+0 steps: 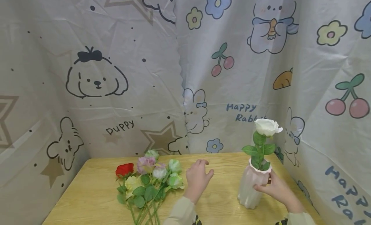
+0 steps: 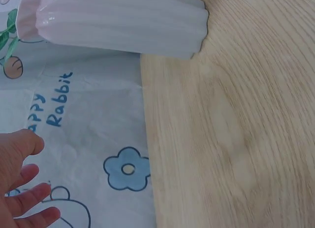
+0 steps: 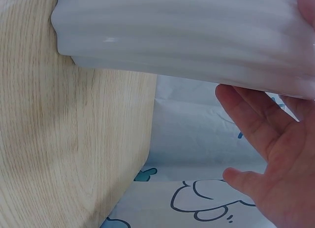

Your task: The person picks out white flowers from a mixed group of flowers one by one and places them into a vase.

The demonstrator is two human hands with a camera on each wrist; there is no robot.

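A pale pink ribbed vase (image 1: 251,186) with a wavy rim stands upright on the right of the table. One white rose (image 1: 267,127) with green leaves rises out of it. My right hand (image 1: 276,188) holds the vase near its upper part, thumb in front and fingers behind. In the right wrist view, fingertips (image 3: 227,92) touch the vase's glossy side. Between the vase and the loose flowers, my left hand (image 1: 198,180) hovers with loosely bent fingers and holds nothing. The left wrist view shows that hand (image 2: 19,183) apart from the vase (image 2: 123,23).
Left of my left hand, several artificial flowers lie in a heap: a red rose (image 1: 124,169), a mauve bloom (image 1: 146,165), a yellow bloom (image 1: 133,183) and whitish-green ones. Their stems point toward me. A printed curtain (image 1: 162,76) hangs around the wooden table (image 1: 87,192).
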